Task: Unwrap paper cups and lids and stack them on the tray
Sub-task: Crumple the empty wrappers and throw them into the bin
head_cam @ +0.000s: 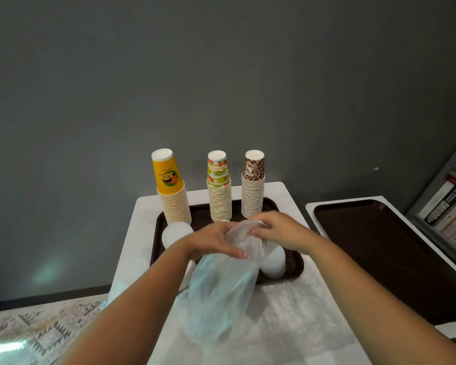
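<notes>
L to R on the brown tray (295,262): yellow cup stack (173,196), white lid stack (175,233) in front of it, fruit-print cup stack (219,191), leopard-print cup stack (253,188), another lid stack (274,262) at right. Over tray's middle, left hand (216,242) w/ fingers curled round the clear plastic wrapper (221,291); right hand (277,230) pinches its top. Wrapper hangs down onto the desk (287,325). Prob. thin, limp, slippery film; contents hidden. Best grip: bunched top. Lids look light, easy to topple.
</notes>
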Available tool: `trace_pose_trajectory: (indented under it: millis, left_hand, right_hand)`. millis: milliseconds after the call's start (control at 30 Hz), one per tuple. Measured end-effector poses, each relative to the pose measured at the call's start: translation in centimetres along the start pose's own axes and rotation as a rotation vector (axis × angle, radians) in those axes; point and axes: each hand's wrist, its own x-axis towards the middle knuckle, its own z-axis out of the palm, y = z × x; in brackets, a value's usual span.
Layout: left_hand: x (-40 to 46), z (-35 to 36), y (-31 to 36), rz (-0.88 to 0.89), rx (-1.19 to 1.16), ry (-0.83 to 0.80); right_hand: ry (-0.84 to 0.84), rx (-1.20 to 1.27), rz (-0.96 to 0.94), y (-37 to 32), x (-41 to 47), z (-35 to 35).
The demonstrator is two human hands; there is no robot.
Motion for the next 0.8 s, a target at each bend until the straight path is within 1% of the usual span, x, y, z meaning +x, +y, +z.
trace_pose_trajectory:
  millis: [100, 167, 300, 433, 533, 633, 700, 800]
  left_hand:
    - [-0.2, -1.0, 2.7, 0.112, -0.067, -0.007]
    - [-0.2, -1.2, 4.3, 0.187, -0.077, 0.002]
    - [-0.8, -2.1, 6.3, 0.229, -0.14, 0.096]
    - [-2.5, -3.2, 7.9, 0.254, -0.193, 0.072]
    - [-3.8, -4.0, 8.7, 0.284, -0.179, 0.073]
    - [-4.8, -4.7, 9.1, 0.352, -0.21, 0.125]
    - [-5.5, -5.1, 9.6, 0.423, -0.247, 0.178]
    - [-6.1, -5.2, 10.8, 0.564, -0.305, 0.257]
  right_hand:
    - [0.066, -0.014, -0.114, -3.9, 0.7, -2.4]
    - [0.117, 0.008, -0.149, -6.1, 1.1, -4.1]
    - [0.235, 0.016, -0.197, -9.3, 2.0, -7.8]
    - [0.364, 0.048, -0.227, -11.2, 2.4, -10.8]
    - [0.442, 0.164, -0.23, -11.2, 2.6, -12.4]
    - [0.497, 0.263, -0.196, -10.4, 3.1, -13.0]
    - [0.503, 0.363, -0.145, -9.7, 3.4, -12.5]
    - [0.466, 0.445, -0.062, -8.2, 4.2, -11.0]
